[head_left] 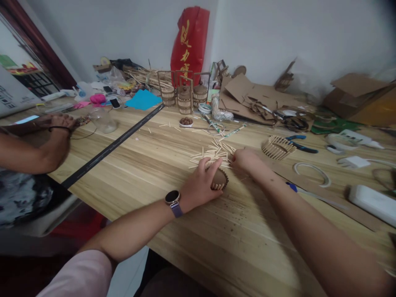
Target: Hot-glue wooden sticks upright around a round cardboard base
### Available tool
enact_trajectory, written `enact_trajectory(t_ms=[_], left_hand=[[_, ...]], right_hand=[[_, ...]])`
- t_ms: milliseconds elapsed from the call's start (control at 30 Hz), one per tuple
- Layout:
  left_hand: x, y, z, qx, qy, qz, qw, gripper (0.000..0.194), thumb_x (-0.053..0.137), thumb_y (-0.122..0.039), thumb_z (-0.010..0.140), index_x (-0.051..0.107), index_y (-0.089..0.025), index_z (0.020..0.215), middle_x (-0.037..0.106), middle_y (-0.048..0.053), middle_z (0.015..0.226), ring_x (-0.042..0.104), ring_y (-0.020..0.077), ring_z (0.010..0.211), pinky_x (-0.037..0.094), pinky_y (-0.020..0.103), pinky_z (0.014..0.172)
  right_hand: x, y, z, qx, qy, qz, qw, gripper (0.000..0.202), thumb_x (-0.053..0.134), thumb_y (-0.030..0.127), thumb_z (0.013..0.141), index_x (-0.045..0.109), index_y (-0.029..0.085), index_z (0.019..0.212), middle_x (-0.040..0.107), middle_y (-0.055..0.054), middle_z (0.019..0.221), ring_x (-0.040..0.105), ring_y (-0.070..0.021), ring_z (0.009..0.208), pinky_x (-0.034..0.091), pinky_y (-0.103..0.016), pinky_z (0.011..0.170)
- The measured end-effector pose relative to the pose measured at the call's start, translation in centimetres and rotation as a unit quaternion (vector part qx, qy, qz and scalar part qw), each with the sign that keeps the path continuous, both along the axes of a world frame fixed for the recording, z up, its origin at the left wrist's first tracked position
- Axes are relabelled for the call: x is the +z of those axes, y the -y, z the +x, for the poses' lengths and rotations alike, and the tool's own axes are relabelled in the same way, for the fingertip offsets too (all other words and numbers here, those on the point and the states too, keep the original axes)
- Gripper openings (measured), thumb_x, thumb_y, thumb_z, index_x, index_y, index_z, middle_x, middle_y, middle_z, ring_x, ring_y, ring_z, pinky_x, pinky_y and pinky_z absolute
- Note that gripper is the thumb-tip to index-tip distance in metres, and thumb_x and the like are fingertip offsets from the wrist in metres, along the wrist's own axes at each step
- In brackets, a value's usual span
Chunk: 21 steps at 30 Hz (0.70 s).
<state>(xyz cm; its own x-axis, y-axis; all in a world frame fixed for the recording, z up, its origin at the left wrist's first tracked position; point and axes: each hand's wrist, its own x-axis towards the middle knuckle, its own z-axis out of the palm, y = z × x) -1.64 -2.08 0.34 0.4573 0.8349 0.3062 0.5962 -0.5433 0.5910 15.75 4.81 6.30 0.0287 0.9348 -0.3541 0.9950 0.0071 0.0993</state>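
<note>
1 basket (220, 180), on the table (198, 239) beside loose sticks (213, 155), steadied in the left hand's (201, 183) grip. Right hand (244, 161), fingers curled at the sticks, contents not discernible; step apparently stick-picking, next calling for a pinch on 1.

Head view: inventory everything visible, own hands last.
table: one, pale wood, centre
round slatted piece: one, brown, centre
sticks: many, pale, just beyond it
curved slatted piece: one, tan, right
pliers: one, blue, beside it
handled baskets: three, brown, back centre
bag: one, red, behind them
balls: several, brown, beyond sticks
sheets: uncountable, blue, left of baskets
strip: one, black, left of centre
jar: one, clear, left
box: one, brown, back right
clutter: uncountable, mixed colours, back and right
co-worker's hands: two, far left
watch: one, dark, left wrist
left hand: one, around the round slatted piece
right hand: one, at the sticks
</note>
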Motion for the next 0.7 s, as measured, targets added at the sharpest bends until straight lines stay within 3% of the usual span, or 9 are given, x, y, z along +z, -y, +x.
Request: enact_trajectory(t_ms=[467,700], left_hand=[[-0.2,-0.1,-0.1,-0.005,0.010,0.003,1.000,0.101,0.081,-0.022,0.068,0.022,-0.032,0.149,0.026,0.013,0.147,0.040,0.0352,0.134,0.044,0.051,0.105],[-0.1,-0.1,-0.1,-0.007,0.001,0.007,1.000,0.101,0.083,-0.024,0.067,0.023,-0.029,0.149,0.026,0.014,0.146,0.040,0.0349,0.133,0.043,0.049,0.106]], right_hand=[[0.5,-0.3,-0.7,0.032,-0.034,-0.027,0.999,0.031,0.060,0.036,0.093,0.061,0.019,0.119,0.063,-0.008,0.121,0.064,-0.0197,0.100,0.055,-0.040,0.085],[1.4,1.7,0.9,0.063,-0.148,0.078,0.984,0.016,0.053,0.021,0.088,0.068,0.015,0.089,0.071,-0.009,0.089,0.064,-0.0191,0.084,0.046,-0.028,0.071]])
